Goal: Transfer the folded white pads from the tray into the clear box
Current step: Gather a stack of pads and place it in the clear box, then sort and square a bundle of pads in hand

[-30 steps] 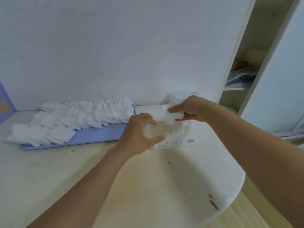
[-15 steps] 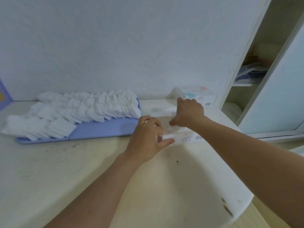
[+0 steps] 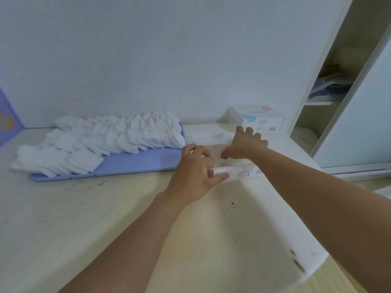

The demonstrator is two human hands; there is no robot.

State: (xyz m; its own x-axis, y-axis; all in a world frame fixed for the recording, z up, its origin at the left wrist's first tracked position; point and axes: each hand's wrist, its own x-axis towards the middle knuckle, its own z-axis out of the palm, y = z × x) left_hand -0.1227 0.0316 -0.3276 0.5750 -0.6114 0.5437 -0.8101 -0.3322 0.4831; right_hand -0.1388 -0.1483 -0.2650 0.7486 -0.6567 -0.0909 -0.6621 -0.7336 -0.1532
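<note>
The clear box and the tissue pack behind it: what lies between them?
Head view: only bare table between clear box and tissue pack.

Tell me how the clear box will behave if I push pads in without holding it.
The clear box looks thin-walled and light, so it would probably slide on the smooth tabletop. That may be why the left hand grips its near wall while the right hand presses a pad inside. It seems fairly rigid.
</note>
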